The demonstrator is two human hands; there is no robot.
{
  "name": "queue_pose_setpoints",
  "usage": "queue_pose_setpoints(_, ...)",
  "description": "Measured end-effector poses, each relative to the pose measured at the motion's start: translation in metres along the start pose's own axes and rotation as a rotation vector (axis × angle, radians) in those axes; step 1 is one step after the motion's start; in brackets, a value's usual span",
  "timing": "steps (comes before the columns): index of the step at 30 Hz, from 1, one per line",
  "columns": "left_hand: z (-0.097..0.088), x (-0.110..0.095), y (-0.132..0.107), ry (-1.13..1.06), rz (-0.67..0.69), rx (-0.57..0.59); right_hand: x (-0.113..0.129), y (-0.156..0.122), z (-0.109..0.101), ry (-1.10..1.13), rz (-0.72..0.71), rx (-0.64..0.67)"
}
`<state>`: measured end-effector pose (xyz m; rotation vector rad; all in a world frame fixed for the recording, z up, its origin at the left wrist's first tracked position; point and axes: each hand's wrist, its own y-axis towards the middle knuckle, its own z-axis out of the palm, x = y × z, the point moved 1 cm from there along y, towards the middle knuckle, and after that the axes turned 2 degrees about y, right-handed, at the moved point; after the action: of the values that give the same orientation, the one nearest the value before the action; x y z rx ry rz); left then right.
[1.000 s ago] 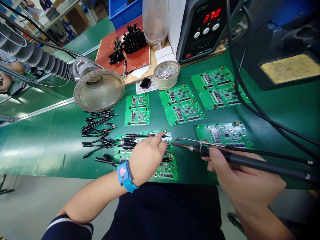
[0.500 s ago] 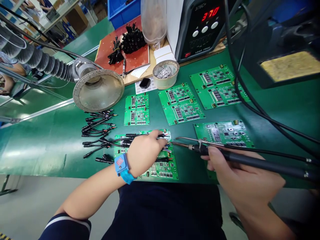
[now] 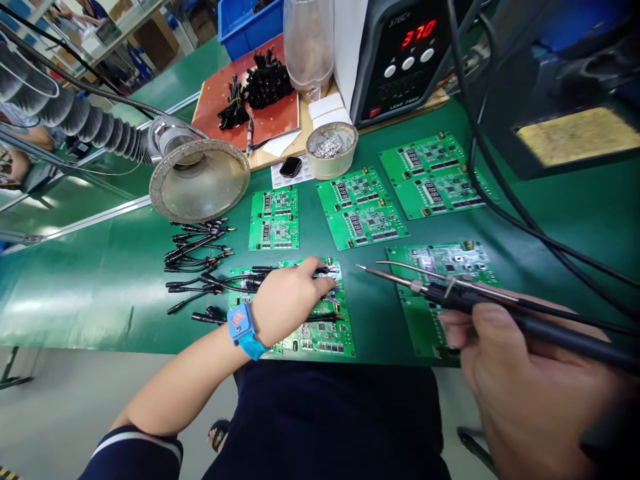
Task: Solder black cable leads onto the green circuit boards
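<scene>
My left hand (image 3: pixel 290 300), with a blue wrist strap (image 3: pixel 243 330), rests on the nearest green circuit board (image 3: pixel 320 333) at the table's front edge. Its fingers curl down onto black cable leads (image 3: pixel 280 271) lying across that board, pressing them in place. My right hand (image 3: pixel 530 380) is closed round the black handle of a soldering iron (image 3: pixel 450 293). The iron's tip (image 3: pixel 360 267) points left and hangs a little right of the board, clear of it, above another green board (image 3: pixel 440 267).
Loose black cables (image 3: pixel 195 260) lie left of the board. Three more green boards (image 3: pixel 363 207) lie behind, plus a solder-scrap pot (image 3: pixel 331 150), a fume extractor funnel (image 3: pixel 200 180), a soldering station (image 3: pixel 410 53) reading 370 and an iron stand with sponge (image 3: pixel 580 133).
The soldering iron has drawn back to the right and lifted, so its tip no longer sits at the board's edge. My left hand's fingers curled down onto the leads.
</scene>
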<state>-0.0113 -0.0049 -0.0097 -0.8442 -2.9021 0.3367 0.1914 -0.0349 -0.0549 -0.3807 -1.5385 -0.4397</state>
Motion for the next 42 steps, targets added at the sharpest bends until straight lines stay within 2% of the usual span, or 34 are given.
queue_pose_setpoints(4, -0.001, 0.003, 0.001, -0.083, 0.011, 0.009, 0.001, 0.002, 0.000, 0.198, 0.053, 0.015)
queue_pose_setpoints(7, 0.000, 0.008, -0.002, -0.218, 0.043, -0.043, 0.003, 0.004, 0.002, 0.266, 0.063, 0.083)
queue_pose_setpoints(9, 0.000, 0.013, -0.005, -0.306, 0.048, -0.139, 0.004, 0.004, 0.004, 0.308, 0.022, 0.123)
queue_pose_setpoints(12, -0.002, 0.019, -0.015, -0.365, -0.002, -0.364, 0.002, 0.004, 0.006, 0.355, -0.054, 0.143)
queue_pose_setpoints(14, -0.008, 0.017, -0.024, -0.330, -0.061, -0.533, 0.001, 0.004, 0.007, 0.369, -0.073, 0.163)
queue_pose_setpoints(16, -0.016, 0.008, -0.033, -0.263, -0.134, -0.635, 0.001, 0.002, 0.010, 0.386, -0.077, 0.203)
queue_pose_setpoints(18, -0.023, -0.006, -0.038, -0.279, -0.180, -0.583, 0.003, -0.001, 0.014, 0.397, -0.070, 0.244)
queue_pose_setpoints(20, -0.026, -0.021, -0.038, -0.431, -0.177, -0.431, 0.005, -0.006, 0.021, 0.368, -0.034, 0.252)
queue_pose_setpoints(22, -0.025, -0.031, -0.033, -0.622, -0.155, -0.361, 0.007, -0.011, 0.028, 0.319, 0.010, 0.235)
queue_pose_setpoints(26, -0.019, -0.034, -0.020, -0.836, -0.162, -0.415, 0.009, -0.018, 0.041, 0.289, 0.057, 0.244)
queue_pose_setpoints(32, -0.014, -0.032, -0.018, -0.927, -0.161, -0.467, 0.014, -0.018, 0.045, 0.318, 0.066, 0.302)
queue_pose_setpoints(35, -0.008, -0.037, -0.018, -0.878, -0.147, -0.535, 0.017, -0.018, 0.043, 0.221, 0.014, 0.298)
queue_pose_setpoints(40, -0.001, -0.049, -0.020, -0.464, -0.148, -0.592, 0.026, -0.023, 0.038, -0.019, -0.073, 0.290)
queue_pose_setpoints(42, -0.002, -0.051, -0.021, -0.464, -0.171, -0.596, 0.029, -0.024, 0.036, -0.080, -0.109, 0.294)
